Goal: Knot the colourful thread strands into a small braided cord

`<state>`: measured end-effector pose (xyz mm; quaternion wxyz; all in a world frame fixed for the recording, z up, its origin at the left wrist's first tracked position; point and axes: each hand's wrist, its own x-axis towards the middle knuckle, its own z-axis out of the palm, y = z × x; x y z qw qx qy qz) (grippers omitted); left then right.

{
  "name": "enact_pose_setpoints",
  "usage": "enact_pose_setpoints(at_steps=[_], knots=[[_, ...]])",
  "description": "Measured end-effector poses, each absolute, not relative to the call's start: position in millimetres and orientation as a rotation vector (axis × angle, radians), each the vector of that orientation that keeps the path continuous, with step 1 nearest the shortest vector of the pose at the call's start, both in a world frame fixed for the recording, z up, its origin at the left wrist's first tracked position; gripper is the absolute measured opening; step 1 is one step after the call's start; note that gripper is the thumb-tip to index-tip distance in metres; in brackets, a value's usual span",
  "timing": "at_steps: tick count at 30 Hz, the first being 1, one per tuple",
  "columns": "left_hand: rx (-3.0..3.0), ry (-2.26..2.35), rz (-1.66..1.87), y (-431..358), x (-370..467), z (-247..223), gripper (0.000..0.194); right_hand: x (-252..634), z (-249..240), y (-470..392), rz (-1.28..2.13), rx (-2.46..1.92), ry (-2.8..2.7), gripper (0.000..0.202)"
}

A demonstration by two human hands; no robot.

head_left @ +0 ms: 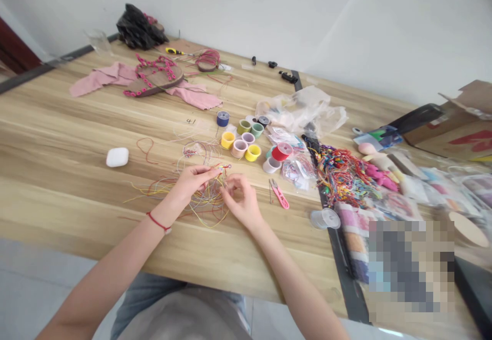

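Note:
My left hand (pixel 197 180) pinches a small braided piece of coloured cord (pixel 224 166) between thumb and forefinger; its tip pokes out to the right. Close beside it, my right hand (pixel 241 196) has its fingers curled together around cord strands, though exactly which strands is too fine to make out. Beneath both hands spreads a loose tangle of thin yellow, grey and red cords (pixel 207 212) on the table. Pink-handled thread snips (pixel 280 194) lie to the right of my right hand. Spools of thread, among them a yellow one (pixel 252 153) and a red one (pixel 282 151), stand beyond the hands.
A white case (pixel 117 157) sits at left. At the back are a cord-wrapped wooden piece (pixel 157 79) on pink cloth and a black bag (pixel 140 27). A heap of colourful cords (pixel 342 176), a clear spool (pixel 325 219) and a cardboard box (pixel 453 124) occupy the right.

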<state>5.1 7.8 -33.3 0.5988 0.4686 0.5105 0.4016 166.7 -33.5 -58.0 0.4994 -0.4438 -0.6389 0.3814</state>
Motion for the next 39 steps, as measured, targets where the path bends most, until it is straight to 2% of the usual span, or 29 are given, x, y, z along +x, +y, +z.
enact_pose_setpoints(at_steps=[4, 10, 15, 19, 24, 30, 35, 37, 39], knots=[[1.108, 1.194, 0.961, 6, 6, -32, 0.037, 167, -61, -33, 0.697, -1.128, -1.699, 0.012], [1.115, 1.234, 0.987, 4, 8, -32, 0.036, 167, -65, -33, 0.624, -1.179, -1.739, 0.004], [1.066, 1.271, 1.014, 5, 9, -32, 0.035, 168, -54, -38, 0.544, -1.08, -1.669, 0.014], [1.047, 1.262, 1.017, 5, 11, -34, 0.034, 170, -44, -41, 0.692, -0.925, -1.606, 0.025], [1.078, 1.247, 1.027, 3, 13, -36, 0.034, 173, -45, -39, 1.084, -0.735, -1.421, 0.039], [1.094, 1.288, 1.088, 4, 12, -39, 0.034, 173, -50, -30, 1.155, -0.855, -1.119, 0.04], [1.101, 1.308, 1.176, 5, 11, -39, 0.034, 175, -50, -30, 1.523, -0.831, -1.06, 0.05], [1.093, 1.309, 1.19, 6, 10, -39, 0.035, 176, -48, -31, 1.551, -0.761, -1.076, 0.054], [1.078, 1.311, 1.199, 7, 9, -40, 0.036, 178, -44, -31, 1.425, -0.741, -1.091, 0.057]])
